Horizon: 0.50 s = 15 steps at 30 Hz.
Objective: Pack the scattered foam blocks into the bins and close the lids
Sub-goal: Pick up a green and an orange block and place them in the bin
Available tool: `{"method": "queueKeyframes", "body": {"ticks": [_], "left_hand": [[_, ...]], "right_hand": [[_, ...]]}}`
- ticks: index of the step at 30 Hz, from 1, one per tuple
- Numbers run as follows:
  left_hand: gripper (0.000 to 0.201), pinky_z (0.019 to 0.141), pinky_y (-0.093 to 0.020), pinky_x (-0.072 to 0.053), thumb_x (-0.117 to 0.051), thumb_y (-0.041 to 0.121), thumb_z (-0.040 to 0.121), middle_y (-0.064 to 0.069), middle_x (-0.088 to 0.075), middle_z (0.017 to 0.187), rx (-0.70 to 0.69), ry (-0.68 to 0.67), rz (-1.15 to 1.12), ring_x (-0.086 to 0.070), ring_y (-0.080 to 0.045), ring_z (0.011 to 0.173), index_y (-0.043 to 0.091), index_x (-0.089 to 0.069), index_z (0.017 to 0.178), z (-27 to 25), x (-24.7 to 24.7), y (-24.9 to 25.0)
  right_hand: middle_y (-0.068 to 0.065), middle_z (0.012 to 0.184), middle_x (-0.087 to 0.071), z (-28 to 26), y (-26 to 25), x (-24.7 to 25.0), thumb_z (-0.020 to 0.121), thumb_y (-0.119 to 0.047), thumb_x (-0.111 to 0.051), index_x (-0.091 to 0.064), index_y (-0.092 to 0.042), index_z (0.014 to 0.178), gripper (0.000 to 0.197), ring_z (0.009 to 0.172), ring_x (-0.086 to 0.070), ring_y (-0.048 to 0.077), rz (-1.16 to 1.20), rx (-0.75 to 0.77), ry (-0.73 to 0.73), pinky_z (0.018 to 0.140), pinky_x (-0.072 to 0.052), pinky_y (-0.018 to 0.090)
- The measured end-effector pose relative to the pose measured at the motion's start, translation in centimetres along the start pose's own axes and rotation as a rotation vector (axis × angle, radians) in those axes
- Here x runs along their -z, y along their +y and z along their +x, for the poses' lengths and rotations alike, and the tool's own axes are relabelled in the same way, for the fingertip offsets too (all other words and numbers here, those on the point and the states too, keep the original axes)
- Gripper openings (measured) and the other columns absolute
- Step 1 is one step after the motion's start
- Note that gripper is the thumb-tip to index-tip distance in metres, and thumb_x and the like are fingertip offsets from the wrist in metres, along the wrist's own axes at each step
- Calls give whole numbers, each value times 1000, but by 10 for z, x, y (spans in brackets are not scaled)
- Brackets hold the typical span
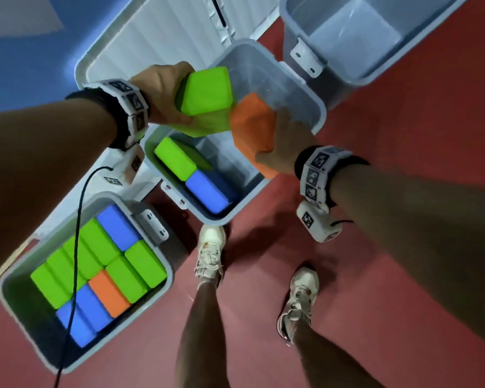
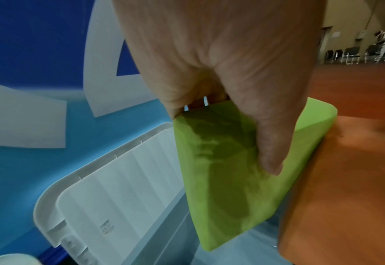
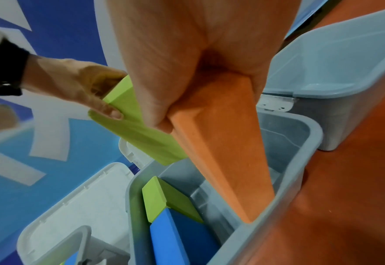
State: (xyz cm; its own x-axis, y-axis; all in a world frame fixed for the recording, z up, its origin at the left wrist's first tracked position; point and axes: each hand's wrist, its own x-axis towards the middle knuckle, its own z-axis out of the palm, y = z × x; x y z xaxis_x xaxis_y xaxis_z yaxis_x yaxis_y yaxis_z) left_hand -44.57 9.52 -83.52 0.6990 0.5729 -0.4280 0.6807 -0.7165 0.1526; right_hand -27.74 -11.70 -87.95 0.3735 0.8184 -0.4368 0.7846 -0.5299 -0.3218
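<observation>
My left hand (image 1: pixel 163 93) grips a green foam block (image 1: pixel 206 100) above the middle grey bin (image 1: pixel 317 107). In the left wrist view the thumb presses the green block's (image 2: pixel 227 179) broad face. My right hand (image 1: pixel 289 147) holds an orange foam block (image 1: pixel 252 127) beside it, over the same bin. In the right wrist view the orange block (image 3: pixel 223 152) points down into the bin (image 3: pixel 300 179), which holds a green block (image 3: pixel 164 195) and a blue block (image 3: pixel 171 236). Both blocks lie low in that bin (image 1: pixel 179 158).
The near-left bin (image 1: pixel 11 298) is packed with several green, blue and orange blocks. An empty bin (image 1: pixel 291 29) stands at the far right. White lids (image 1: pixel 157 35) hang open behind the bins. My feet (image 1: pixel 210 253) stand on red floor. A black cable (image 1: pixel 77 233) crosses the left bin.
</observation>
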Motion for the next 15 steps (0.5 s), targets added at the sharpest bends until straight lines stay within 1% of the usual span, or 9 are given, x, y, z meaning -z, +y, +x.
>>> {"method": "queueKeyframes", "body": {"ticks": [1, 4, 5, 8, 9, 11, 12, 13, 15], "left_hand": [[83, 84, -44, -51, -88, 39, 62, -17, -63, 113, -21, -24, -8, -62, -38, 103, 18, -44, 129, 14, -1, -13], [83, 79, -35, -48, -90, 42, 61, -12, -64, 112, -74, -91, 21, -64, -33, 101, 19, -44, 125, 50, -6, -41], [82, 78, -35, -48, -90, 42, 61, -12, -63, 112, -83, -127, 33, -64, -33, 101, 18, -44, 125, 58, -6, -49], [75, 78, -41, -52, -89, 37, 62, -14, -64, 107, -160, -172, 24, -65, -35, 96, 16, -45, 120, 72, -15, -75], [71, 75, -40, -52, -87, 37, 64, -13, -64, 104, -188, -189, 35, -66, -35, 93, 16, -45, 118, 75, -17, -82], [61, 70, -35, -50, -82, 38, 69, -9, -65, 99, -231, -242, 68, -66, -33, 89, 17, -48, 116, 84, -23, -94], [57, 70, -33, -49, -80, 38, 71, -7, -65, 98, -267, -254, 80, -65, -33, 88, 19, -49, 115, 86, -29, -97], [55, 71, -31, -48, -79, 37, 71, -6, -65, 98, -326, -262, 85, -65, -32, 89, 20, -50, 115, 87, -34, -100], [64, 75, -33, -50, -81, 37, 66, -4, -65, 102, -448, -262, 110, -64, -31, 91, 24, -48, 119, 91, -45, -109]], "right_hand": [[21, 132, -51, 6, -8, -4, 74, -46, -76, -28, 2, 140, 95, 119, -54, 37, 13, -23, 10, 96, -42, 37], [18, 126, -54, 26, -28, -7, 72, -47, -77, -33, -2, 136, 90, 115, -56, 33, 1, -32, 33, 91, -44, 37], [18, 126, -54, 32, -35, -8, 71, -47, -78, -34, -3, 134, 89, 114, -56, 33, -10, -37, 29, 90, -45, 37], [16, 124, -55, 40, -56, -9, 69, -48, -80, -35, -3, 132, 89, 112, -58, 35, -48, -4, -36, 89, -50, 42], [15, 123, -55, 43, -61, -8, 68, -49, -79, -36, -4, 130, 87, 110, -58, 35, -96, 22, -52, 88, -52, 43], [12, 118, -56, 45, -69, -7, 67, -49, -77, -40, -6, 124, 80, 104, -60, 33, -163, 53, -52, 81, -50, 42], [11, 116, -57, 44, -70, -7, 67, -48, -77, -42, -7, 121, 76, 101, -61, 32, -183, 61, -39, 78, -49, 40], [11, 115, -57, 43, -72, -8, 67, -47, -77, -42, -7, 121, 75, 99, -62, 32, -192, 56, -48, 77, -48, 40], [13, 118, -56, 44, -75, -17, 67, -45, -78, -40, -5, 125, 79, 103, -59, 33, -154, 34, -87, 83, -49, 43]]}}
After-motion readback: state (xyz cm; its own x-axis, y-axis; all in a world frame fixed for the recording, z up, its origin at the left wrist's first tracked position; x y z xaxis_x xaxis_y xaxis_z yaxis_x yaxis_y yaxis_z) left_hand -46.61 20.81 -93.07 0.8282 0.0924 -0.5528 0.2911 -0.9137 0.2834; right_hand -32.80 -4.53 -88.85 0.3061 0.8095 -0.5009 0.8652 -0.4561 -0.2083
